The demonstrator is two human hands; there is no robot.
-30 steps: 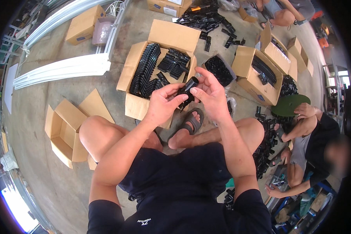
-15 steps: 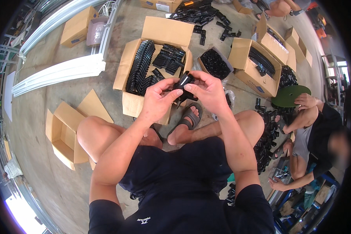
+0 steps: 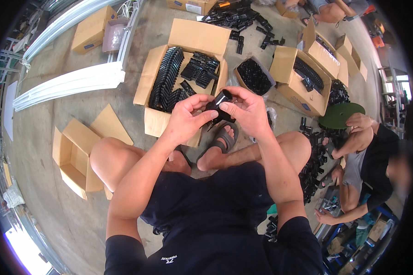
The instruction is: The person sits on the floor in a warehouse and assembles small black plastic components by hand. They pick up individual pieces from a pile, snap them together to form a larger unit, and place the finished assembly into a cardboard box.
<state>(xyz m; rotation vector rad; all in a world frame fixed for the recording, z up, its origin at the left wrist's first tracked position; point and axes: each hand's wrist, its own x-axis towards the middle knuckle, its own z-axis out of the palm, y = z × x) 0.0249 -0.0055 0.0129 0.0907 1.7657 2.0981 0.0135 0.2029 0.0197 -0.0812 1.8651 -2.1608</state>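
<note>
Between both hands, above my sandalled foot, is a glossy black part (image 3: 222, 97) with a rounded, tube-like end; its lower portion is partly hidden by fingers. My left hand (image 3: 191, 113) is closed on its left side, thumb and fingertips pinching it. My right hand (image 3: 247, 110) grips the other side, its thumb lying across the front. Just beyond my hands stands an open cardboard box (image 3: 146, 82), holding neat rows of similar black parts (image 3: 167, 73) and a looser stack of them (image 3: 199, 71).
A smaller box of black pieces (image 3: 253, 77) and another filled carton (image 3: 303, 94) stand to the right. Loose black parts (image 3: 234, 16) lie farther off. An opened carton (image 3: 75, 160) sits at left. On the right, a co-worker (image 3: 376, 156) sits by a green disc (image 3: 342, 115).
The black part has been turned in my fingers, so its rounded end now points up and right. Both hands have shifted slightly toward me.
</note>
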